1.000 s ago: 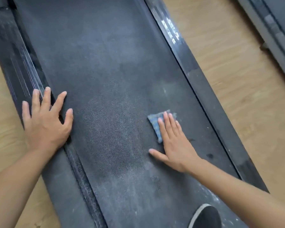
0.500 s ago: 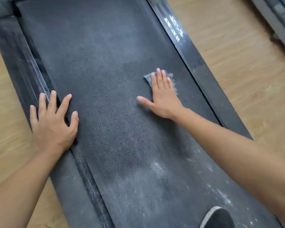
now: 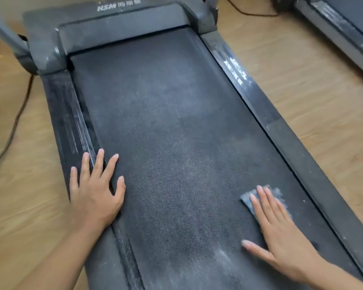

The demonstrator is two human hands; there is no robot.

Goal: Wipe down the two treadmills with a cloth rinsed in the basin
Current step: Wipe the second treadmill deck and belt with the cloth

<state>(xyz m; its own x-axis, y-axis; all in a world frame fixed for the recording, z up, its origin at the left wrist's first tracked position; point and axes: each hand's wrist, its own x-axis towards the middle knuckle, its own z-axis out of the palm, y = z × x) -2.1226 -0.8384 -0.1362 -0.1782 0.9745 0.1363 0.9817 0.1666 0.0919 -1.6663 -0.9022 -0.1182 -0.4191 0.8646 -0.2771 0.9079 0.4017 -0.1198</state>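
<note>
- Plainly, in the head view, the right hand (image 3: 281,231) lies flat with its fingers straight and close together and its thumb out to the left. It presses the cloth (image 3: 247,200) onto the belt (image 3: 166,122).
- That small blue cloth sits at the belt's right edge, just beside the right rail (image 3: 281,132). It is mostly covered, and only its far corners show past the fingertips.
- The belt's long axis runs from the person away to the motor cover (image 3: 113,24). The grey, dusty patches lie left of the cloth, along the middle and toward the near end, so the next stroke probably goes leftward or away along that axis.
- The left hand (image 3: 92,197) is spread palm down across the seam between the left rail (image 3: 67,122) and the belt's left edge. It holds nothing and looks like a brace, and it is well apart from the cloth, so the wiping falls to the right hand.
- Counted:
  - one cloth
  - two hands
  - two treadmills, the second treadmill (image 3: 344,28) only partly in frame at the far right
  - no basin in view
</note>
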